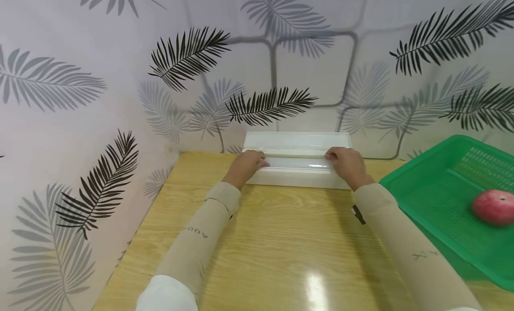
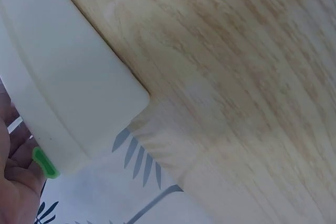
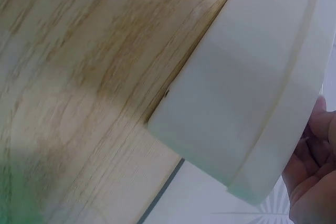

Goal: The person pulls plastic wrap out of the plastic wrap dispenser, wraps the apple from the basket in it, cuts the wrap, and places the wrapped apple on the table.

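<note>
A long white box (image 1: 295,179), resembling a cling film dispenser, lies across the table's far edge with its lid (image 1: 297,139) raised at the back. Shiny clear film (image 1: 297,162) stretches along its opening. At the box's left end, my left hand (image 1: 247,165) has thumb and fingers bent together at the film's edge, pinching it. My right hand (image 1: 350,165) pinches the film near the right end. Both wrist views show the box's plain white side, with the curled left hand (image 2: 18,177) and right hand (image 3: 315,166) beyond it. A small green piece (image 2: 45,162) shows by the left fingers.
A green plastic basket (image 1: 421,217) stands on the right, a round pinkish-red fruit (image 1: 494,207) inside it. The wooden table (image 1: 281,239) spreads in front of the box. Directly behind rises a wall (image 1: 313,74) with a leaf pattern.
</note>
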A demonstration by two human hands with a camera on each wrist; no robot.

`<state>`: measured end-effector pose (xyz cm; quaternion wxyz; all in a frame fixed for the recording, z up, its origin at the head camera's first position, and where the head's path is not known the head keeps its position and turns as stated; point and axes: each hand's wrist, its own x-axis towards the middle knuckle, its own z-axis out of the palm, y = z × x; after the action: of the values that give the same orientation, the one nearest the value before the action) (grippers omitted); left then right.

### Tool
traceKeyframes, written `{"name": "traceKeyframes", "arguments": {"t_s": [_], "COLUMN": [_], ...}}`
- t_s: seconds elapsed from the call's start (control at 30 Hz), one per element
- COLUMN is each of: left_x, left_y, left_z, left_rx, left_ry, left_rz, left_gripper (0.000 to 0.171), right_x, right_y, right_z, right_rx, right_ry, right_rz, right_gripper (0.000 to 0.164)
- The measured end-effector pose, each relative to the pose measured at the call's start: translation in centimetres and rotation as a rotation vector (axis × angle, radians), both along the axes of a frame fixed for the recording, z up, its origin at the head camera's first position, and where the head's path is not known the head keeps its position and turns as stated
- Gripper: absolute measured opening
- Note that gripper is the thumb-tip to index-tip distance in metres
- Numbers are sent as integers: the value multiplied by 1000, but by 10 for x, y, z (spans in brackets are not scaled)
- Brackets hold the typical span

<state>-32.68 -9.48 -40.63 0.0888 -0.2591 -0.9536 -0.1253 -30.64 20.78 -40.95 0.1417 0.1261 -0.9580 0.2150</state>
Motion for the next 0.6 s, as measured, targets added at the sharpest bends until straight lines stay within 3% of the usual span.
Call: {"name": "traceKeyframes", "arguments": {"t_s": [0.13, 0.27, 0.43, 0.6], "left_x": [3, 3, -2, -4], "left_y": [7, 12, 8, -1], "left_z": [3, 2, -5, -10], "left_rx": [-51, -87, -130, -109], "left_ry": [-4, 45, 116, 154], "left_rz": [-1, 3, 59, 41], "left_gripper": [33, 28, 15, 12], "right_x": [-2, -3, -5, -3], "right_y": [-2, -4, -5, -5], "right_z": [0, 2, 4, 4], "right_rx": [8, 3, -13, -31], "right_ry": [-14, -41, -48, -50], "right_rz": [-51, -100, -90, -57], "right_gripper": [20, 22, 25, 19]}}
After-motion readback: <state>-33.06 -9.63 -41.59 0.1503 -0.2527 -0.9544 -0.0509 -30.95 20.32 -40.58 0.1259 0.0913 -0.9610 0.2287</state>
